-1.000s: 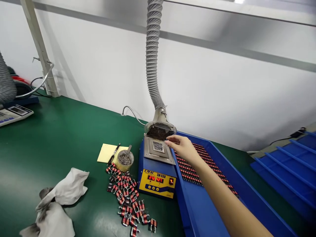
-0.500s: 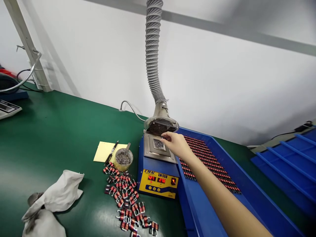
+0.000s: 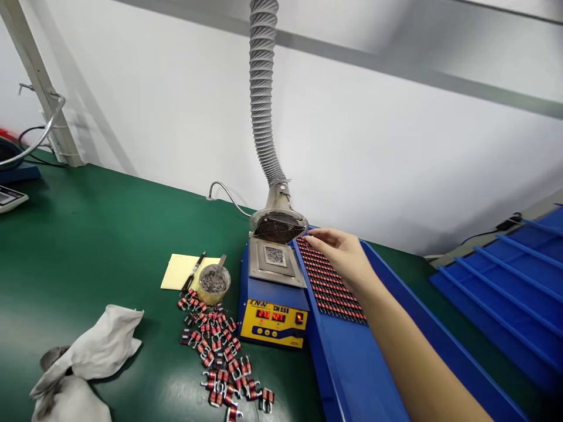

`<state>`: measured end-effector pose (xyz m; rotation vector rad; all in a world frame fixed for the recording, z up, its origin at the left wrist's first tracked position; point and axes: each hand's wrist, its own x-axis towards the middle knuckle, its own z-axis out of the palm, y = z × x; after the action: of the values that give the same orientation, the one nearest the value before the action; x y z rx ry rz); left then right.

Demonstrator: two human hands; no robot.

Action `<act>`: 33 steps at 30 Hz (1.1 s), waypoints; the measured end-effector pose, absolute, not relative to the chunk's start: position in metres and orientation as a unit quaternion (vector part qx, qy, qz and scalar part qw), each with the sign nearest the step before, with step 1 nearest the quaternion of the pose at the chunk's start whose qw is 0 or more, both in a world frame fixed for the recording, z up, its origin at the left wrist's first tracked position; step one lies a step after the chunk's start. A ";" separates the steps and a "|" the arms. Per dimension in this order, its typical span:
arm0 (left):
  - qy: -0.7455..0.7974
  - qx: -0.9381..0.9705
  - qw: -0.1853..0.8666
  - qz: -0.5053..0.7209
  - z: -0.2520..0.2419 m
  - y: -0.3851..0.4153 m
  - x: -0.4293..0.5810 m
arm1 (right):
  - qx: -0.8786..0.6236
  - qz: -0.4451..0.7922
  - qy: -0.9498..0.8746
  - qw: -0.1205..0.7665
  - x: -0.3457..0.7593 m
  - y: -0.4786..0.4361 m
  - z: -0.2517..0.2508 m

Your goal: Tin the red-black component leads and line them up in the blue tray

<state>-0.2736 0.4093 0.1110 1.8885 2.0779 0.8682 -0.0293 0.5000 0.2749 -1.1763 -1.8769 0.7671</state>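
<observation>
My right hand reaches over the far left corner of a long blue tray, just above rows of red-and-black wound coils. Its fingers point left and are drawn together at the tips, close to the round fume intake; whatever they pinch is too small to make out. Left of the tray stands a blue and yellow solder pot with a square bath and red digits. A loose heap of the same coils lies on the green mat before it. My left hand is out of sight.
A ribbed grey hose rises from the intake. A small tin with a spoon, a yellow note and a pen sit left of the pot. A stained white rag lies front left. More blue trays stand right; a scale far left.
My right hand has moved from above the solder bath rightward onto the far corner of the tray's coil rows. The camera has shifted slightly right.
</observation>
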 end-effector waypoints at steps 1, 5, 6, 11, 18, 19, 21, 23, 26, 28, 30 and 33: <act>0.702 0.637 0.096 0.304 0.115 0.407 -0.271 | -0.458 0.327 -0.725 0.396 -0.023 0.493 0.279; 0.697 0.625 0.077 0.342 0.134 0.393 -0.260 | -0.443 0.398 -0.693 0.407 -0.004 0.457 0.291; 0.697 0.623 0.072 0.349 0.139 0.388 -0.258 | -0.439 0.415 -0.683 0.411 0.000 0.447 0.293; 0.691 0.612 0.054 0.381 0.166 0.365 -0.251 | -0.429 0.488 -0.615 0.447 0.029 0.409 0.298; 0.671 0.619 0.081 0.401 0.171 0.339 -0.224 | -0.532 0.445 -0.484 0.534 0.133 0.428 0.260; 0.668 0.621 0.086 0.401 0.169 0.336 -0.220 | -0.563 0.421 -0.466 0.538 0.151 0.434 0.248; 0.664 0.623 0.094 0.402 0.167 0.334 -0.212 | -0.624 0.387 -0.432 0.524 0.182 0.444 0.222; 0.665 0.622 0.098 0.403 0.168 0.337 -0.207 | -0.667 0.383 -0.413 0.488 0.201 0.448 0.197; 0.673 0.616 0.098 0.398 0.174 0.350 -0.204 | -0.695 0.411 -0.418 0.416 0.200 0.451 0.165; 0.683 0.611 0.097 0.389 0.178 0.359 -0.202 | -0.691 0.438 -0.440 0.371 0.181 0.453 0.148; 0.694 0.607 0.095 0.375 0.181 0.366 -0.199 | -0.673 0.464 -0.464 0.340 0.155 0.457 0.134; 0.711 0.602 0.087 0.352 0.183 0.372 -0.194 | -0.648 0.493 -0.482 0.323 0.119 0.466 0.120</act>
<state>-0.1939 0.3717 0.1832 1.7927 2.1186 1.0496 0.1190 0.4655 0.1202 -1.7007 -1.2647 1.2946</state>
